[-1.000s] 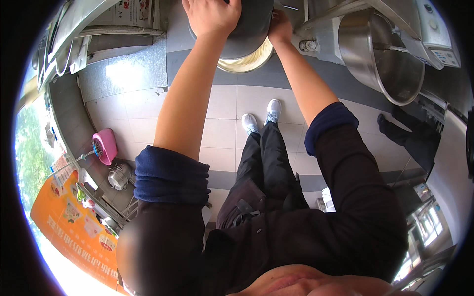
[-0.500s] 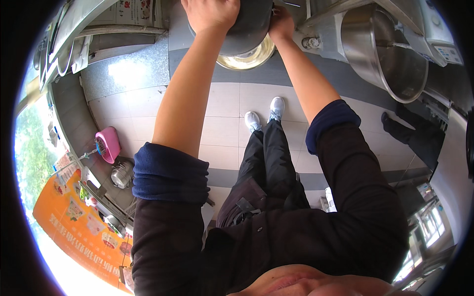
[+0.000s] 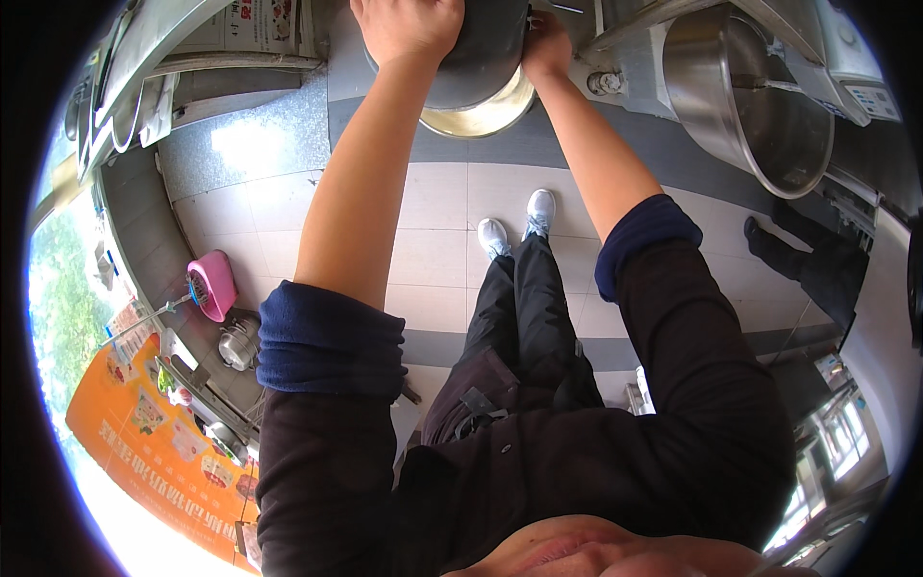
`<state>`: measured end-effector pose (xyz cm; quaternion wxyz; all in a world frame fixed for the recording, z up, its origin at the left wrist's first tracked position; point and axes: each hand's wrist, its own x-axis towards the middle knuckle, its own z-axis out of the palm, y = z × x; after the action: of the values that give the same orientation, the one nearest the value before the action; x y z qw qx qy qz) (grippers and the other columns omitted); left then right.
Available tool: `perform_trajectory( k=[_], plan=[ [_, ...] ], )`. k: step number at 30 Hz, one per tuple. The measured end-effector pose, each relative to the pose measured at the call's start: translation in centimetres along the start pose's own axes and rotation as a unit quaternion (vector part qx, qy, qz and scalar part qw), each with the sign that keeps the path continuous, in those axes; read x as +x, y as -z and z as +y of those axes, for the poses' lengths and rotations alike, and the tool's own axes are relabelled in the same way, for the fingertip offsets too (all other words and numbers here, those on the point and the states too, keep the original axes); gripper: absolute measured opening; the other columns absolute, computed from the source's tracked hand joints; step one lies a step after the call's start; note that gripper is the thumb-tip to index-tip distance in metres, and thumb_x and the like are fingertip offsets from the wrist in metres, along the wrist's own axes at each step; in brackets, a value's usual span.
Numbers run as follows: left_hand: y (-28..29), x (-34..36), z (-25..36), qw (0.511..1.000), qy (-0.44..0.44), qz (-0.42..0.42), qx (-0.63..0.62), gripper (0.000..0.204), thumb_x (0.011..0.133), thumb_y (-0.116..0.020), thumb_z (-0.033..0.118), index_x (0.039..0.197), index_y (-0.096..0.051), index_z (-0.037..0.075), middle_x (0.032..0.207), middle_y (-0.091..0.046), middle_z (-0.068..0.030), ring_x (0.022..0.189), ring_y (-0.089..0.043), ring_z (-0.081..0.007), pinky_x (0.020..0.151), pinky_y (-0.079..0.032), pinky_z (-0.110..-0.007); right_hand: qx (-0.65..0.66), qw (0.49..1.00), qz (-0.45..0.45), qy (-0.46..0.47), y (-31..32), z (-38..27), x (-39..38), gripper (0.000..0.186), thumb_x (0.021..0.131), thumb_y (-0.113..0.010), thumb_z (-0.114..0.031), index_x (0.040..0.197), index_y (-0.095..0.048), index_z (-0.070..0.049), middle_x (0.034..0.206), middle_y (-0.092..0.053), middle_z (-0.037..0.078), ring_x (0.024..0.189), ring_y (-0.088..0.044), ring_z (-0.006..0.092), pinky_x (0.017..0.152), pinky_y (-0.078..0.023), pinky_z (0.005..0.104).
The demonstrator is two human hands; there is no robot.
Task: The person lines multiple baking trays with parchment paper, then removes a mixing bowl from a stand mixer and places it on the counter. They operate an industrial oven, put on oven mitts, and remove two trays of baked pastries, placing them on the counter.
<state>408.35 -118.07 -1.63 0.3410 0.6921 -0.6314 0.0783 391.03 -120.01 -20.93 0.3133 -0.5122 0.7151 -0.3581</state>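
My left hand (image 3: 409, 29) grips a dark grey container (image 3: 481, 53) at the top centre, its fingertips cut off by the upper frame edge. My right hand (image 3: 546, 48) is closed on the container's right side. Just beneath the container is a round metal bowl (image 3: 481, 127) with a pale yellow inside, mostly hidden by the container. What lies deeper in both vessels cannot be seen.
A large steel bowl (image 3: 711, 106) hangs on a machine (image 3: 865, 96) at upper right. A person's dark-clad legs (image 3: 808, 260) show at right. A pink bucket (image 3: 216, 279), steel pots (image 3: 237, 341) and an orange banner (image 3: 144, 433) are at left, steel shelving (image 3: 144, 48) at upper left.
Both hands and the container have shifted very slightly upward in the view. Less of the creamy yellow inside of the lower bowl's left part shows than a second ago.
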Motion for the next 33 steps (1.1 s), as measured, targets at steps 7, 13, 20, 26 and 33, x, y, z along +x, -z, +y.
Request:
perform_trajectory(
  k=[7, 13, 20, 26, 33],
  plan=[
    [-0.02, -0.07, -0.12, 1.0, 0.0, -0.004, 0.001, 0.043, 0.093, -0.064, 0.033, 0.12, -0.065, 0.0, 0.124, -0.066, -0.0235, 0.125, -0.058, -0.0426, 0.119, -0.036, -0.053, -0.007, 1.0, -0.001, 0.003, 0.02, -0.01, -0.05, 0.031, 0.092, -0.068, -0.023, 0.121, -0.073, -0.013, 0.12, -0.074, 0.017, 0.113, -0.07, 0.0388, 0.095, -0.056, 0.0478],
    [-0.05, -0.07, -0.01, 1.0, 0.005, -0.001, 0.007, 0.044, 0.092, -0.064, 0.033, 0.121, -0.065, 0.0, 0.125, -0.065, -0.0245, 0.126, -0.056, -0.0438, 0.119, -0.036, -0.054, -0.014, 1.0, 0.005, 0.011, 0.07, 0.03, -0.02, 0.031, 0.092, -0.069, -0.024, 0.121, -0.073, -0.014, 0.117, -0.074, 0.017, 0.111, -0.071, 0.0391, 0.094, -0.057, 0.0481],
    [-0.05, -0.09, -0.13, 1.0, 0.005, -0.003, 0.003, 0.045, 0.092, -0.064, 0.033, 0.121, -0.065, -0.001, 0.125, -0.065, -0.0246, 0.126, -0.056, -0.0442, 0.119, -0.036, -0.053, -0.01, 1.0, 0.015, -0.005, 0.14, -0.5, -0.45, 0.031, 0.092, -0.069, -0.022, 0.122, -0.073, -0.014, 0.117, -0.074, 0.017, 0.111, -0.07, 0.0394, 0.095, -0.056, 0.0483],
    [-0.19, -0.1, -0.24, 1.0, -0.002, 0.005, 0.005, 0.045, 0.092, -0.064, 0.033, 0.121, -0.065, -0.001, 0.124, -0.065, -0.0244, 0.125, -0.057, -0.0441, 0.118, -0.037, -0.053, -0.017, 1.0, 0.013, -0.007, 0.06, -0.65, -0.54, 0.032, 0.091, -0.067, -0.019, 0.122, -0.073, -0.013, 0.117, -0.074, 0.018, 0.112, -0.07, 0.0398, 0.096, -0.056, 0.0487],
    [-0.18, -0.07, -0.25, 1.0, -0.001, 0.0, 0.0, 0.043, 0.092, -0.064, 0.032, 0.12, -0.065, 0.0, 0.123, -0.065, -0.0235, 0.124, -0.058, -0.0433, 0.118, -0.037, -0.053, -0.005, 1.0, 0.012, 0.006, -0.02, -0.02, -0.13, 0.032, 0.091, -0.065, -0.016, 0.122, -0.073, -0.013, 0.118, -0.074, 0.018, 0.112, -0.07, 0.0394, 0.096, -0.056, 0.0485]
  ],
)
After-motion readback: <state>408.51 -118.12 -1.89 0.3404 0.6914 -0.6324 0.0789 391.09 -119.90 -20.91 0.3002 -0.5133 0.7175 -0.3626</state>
